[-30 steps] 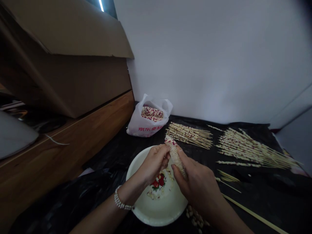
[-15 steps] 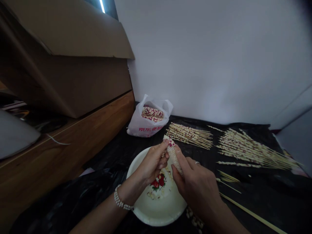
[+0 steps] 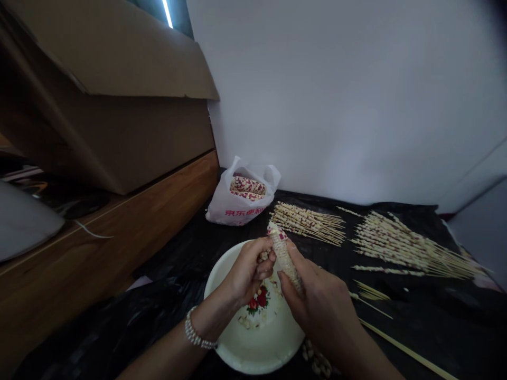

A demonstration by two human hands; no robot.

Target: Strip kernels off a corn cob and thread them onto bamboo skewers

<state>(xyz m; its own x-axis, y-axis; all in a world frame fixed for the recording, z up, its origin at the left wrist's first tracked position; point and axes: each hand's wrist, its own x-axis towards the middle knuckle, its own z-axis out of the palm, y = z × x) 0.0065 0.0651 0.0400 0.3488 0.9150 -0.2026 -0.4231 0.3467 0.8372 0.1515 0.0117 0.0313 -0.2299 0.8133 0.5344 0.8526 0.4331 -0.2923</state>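
Note:
My right hand (image 3: 317, 290) is wrapped round a corn cob (image 3: 285, 258), mostly stripped, with white and red kernels left at its upper tip. Beside the cob, my left hand (image 3: 251, 266) is curled closed round some loose kernels (image 3: 263, 255). Both hands are over a pale bowl (image 3: 257, 356) that holds scattered kernels and has a red flower pattern on its bottom. Behind them a white plastic bag (image 3: 237, 208) holds more speckled cobs (image 3: 248, 186).
Skewers threaded with kernels lie in a smaller pile (image 3: 304, 219) and a larger pile (image 3: 396, 245) on black sheeting (image 3: 174, 248). Bare sticks (image 3: 407, 351) lie at right. A cardboard box (image 3: 150, 132) stands on a wooden surface (image 3: 170, 190) at left, beside a white wall.
My left thumb has drawn down from the cob's tip to its side, and the fingers are more curled. The cob has shifted slightly downward in my right hand.

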